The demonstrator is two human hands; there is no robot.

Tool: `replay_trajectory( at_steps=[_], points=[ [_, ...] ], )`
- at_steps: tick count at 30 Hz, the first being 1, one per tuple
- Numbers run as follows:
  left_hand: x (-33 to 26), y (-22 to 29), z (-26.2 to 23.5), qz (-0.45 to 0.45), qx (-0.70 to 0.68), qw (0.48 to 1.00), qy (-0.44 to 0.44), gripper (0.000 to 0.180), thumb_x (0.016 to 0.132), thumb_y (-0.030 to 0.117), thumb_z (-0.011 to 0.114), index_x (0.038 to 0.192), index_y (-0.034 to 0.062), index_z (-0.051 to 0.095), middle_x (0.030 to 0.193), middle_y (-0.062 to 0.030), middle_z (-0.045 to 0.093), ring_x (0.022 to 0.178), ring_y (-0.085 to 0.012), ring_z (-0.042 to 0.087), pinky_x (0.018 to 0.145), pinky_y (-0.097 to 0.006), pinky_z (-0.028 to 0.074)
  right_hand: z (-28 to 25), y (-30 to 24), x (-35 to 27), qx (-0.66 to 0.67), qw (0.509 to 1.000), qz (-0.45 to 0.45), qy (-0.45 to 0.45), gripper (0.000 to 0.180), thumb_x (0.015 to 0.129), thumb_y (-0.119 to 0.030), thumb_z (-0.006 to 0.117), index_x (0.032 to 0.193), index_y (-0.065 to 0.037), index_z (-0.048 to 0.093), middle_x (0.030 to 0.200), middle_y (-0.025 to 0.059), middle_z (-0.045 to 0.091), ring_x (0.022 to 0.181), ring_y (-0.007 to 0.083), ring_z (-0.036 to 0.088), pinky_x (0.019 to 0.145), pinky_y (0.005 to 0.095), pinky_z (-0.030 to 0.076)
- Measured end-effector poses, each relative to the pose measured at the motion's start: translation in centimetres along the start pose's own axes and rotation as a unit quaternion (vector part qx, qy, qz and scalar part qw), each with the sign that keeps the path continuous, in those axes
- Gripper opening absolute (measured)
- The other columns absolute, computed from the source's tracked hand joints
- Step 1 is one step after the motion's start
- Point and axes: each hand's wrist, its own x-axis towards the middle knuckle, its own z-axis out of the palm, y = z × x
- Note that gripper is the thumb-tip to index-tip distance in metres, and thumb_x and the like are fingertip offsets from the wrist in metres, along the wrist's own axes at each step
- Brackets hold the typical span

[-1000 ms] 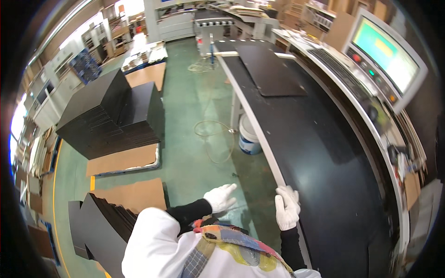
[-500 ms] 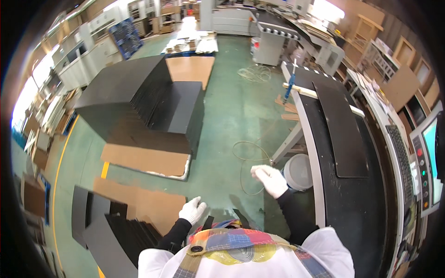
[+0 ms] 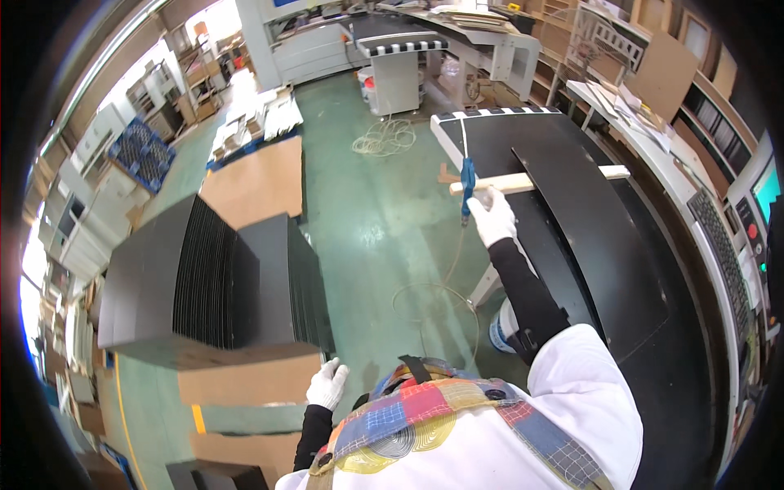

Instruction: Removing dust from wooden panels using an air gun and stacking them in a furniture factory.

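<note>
My right hand (image 3: 494, 217), in a white glove, reaches out at the near side of a blue air blow gun (image 3: 468, 178). Its thumb and fingers look apart, and I see no firm grip on the gun. The gun hangs nozzle down at the left edge of the black-topped table (image 3: 523, 135). My left hand (image 3: 327, 384), also gloved, is low beside the near corner of a stack of dark panels (image 3: 306, 278). Its fingers are loosely bent, with nothing visible in them. A long dark panel (image 3: 596, 220) lies on the table across a pale wooden strip (image 3: 506, 183).
A thin hose (image 3: 433, 286) loops over the green floor, with another coil (image 3: 384, 137) farther off. Beneath the table stands a white bucket (image 3: 505, 327). At the right are a keyboard (image 3: 719, 233) and a control panel (image 3: 755, 224). More dark panels (image 3: 216, 475) lie at the lower left.
My view has swung to the right. The right hand has moved forward from above the bucket to the blow gun. My left hand stays low near my body, now beside the large stack's corner.
</note>
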Motion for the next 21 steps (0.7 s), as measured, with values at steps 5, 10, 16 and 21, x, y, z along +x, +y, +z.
replay_trajectory(
  at_steps=[5,10,16,21],
  points=[
    [7.9,5.1,-3.5,0.027,0.008,0.999,0.03,0.054,0.089,0.042,0.055,0.126,0.0033,0.059,0.121,-0.0191,0.063,0.116,-0.032,0.058,0.099,-0.037,0.044,3.9,-1.0,4.0,-0.138,0.989,0.034,-0.038,0.048,0.076,-0.043,0.071,0.104,-0.004,0.065,0.099,0.0187,0.064,0.092,0.0374,0.063,0.082,0.0448,0.049],
    [16.3,12.0,-3.0,0.17,0.056,0.984,-0.023,0.048,0.089,0.036,0.057,0.123,0.003,0.06,0.118,-0.0208,0.063,0.111,-0.0349,0.06,0.095,-0.039,0.046,0.7,-2.2,4.9,-0.042,0.997,0.042,-0.049,0.049,0.075,-0.041,0.072,0.099,0.0,0.064,0.089,0.02,0.063,0.089,0.033,0.064,0.079,0.0401,0.05],
    [23.7,28.9,1.4,0.578,-0.019,0.815,0.043,0.04,0.086,0.012,0.061,0.125,0.0071,0.057,0.119,-0.0168,0.062,0.111,-0.0345,0.058,0.096,-0.041,0.047,-17.2,-7.5,3.9,0.292,0.954,0.0,0.073,0.036,0.087,-0.027,0.066,0.105,0.004,0.064,0.085,0.007,0.062,0.085,0.014,0.062,0.079,0.0307,0.049],
    [22.1,40.3,11.8,0.762,-0.057,0.638,-0.096,0.049,0.079,0.011,0.065,0.126,0.0035,0.053,0.129,-0.0175,0.054,0.123,-0.0342,0.05,0.106,-0.043,0.04,-22.1,-10.2,1.5,0.338,0.915,0.063,0.212,0.04,0.095,-0.03,0.054,0.111,0.006,0.057,0.089,0.0095,0.063,0.088,0.0227,0.065,0.086,0.0375,0.053]
  ],
)
